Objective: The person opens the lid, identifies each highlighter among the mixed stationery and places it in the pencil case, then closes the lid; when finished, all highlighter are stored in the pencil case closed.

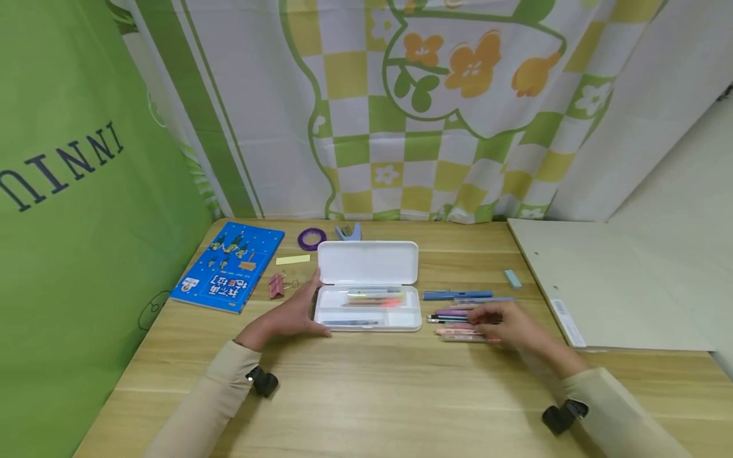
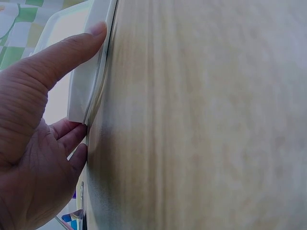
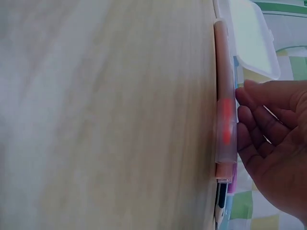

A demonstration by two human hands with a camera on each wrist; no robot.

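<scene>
An unlidded white pencil case (image 1: 368, 310) lies on the table, its lid (image 1: 368, 263) tipped back. Inside are several pens and highlighters (image 1: 375, 298), with a thin pen (image 1: 350, 322) in the front compartment. My left hand (image 1: 292, 315) grips the case's left end, thumb (image 2: 76, 50) along the front wall and fingers around the side. To the right, my right hand (image 1: 504, 323) is over a row of pens, fingers bent and fingertips close together among them. A pink-orange marker (image 3: 224, 76) lies nearest in the right wrist view; I cannot tell whether the fingertips pinch a pen.
A blue pen (image 1: 458, 295) lies behind the row, and a light blue eraser (image 1: 512, 278) farther right. A large pale board (image 1: 618, 286) covers the right side. Leftward are a blue booklet (image 1: 229, 267), red binder clip (image 1: 277, 285), yellow strip (image 1: 293, 259) and purple tape roll (image 1: 312, 239).
</scene>
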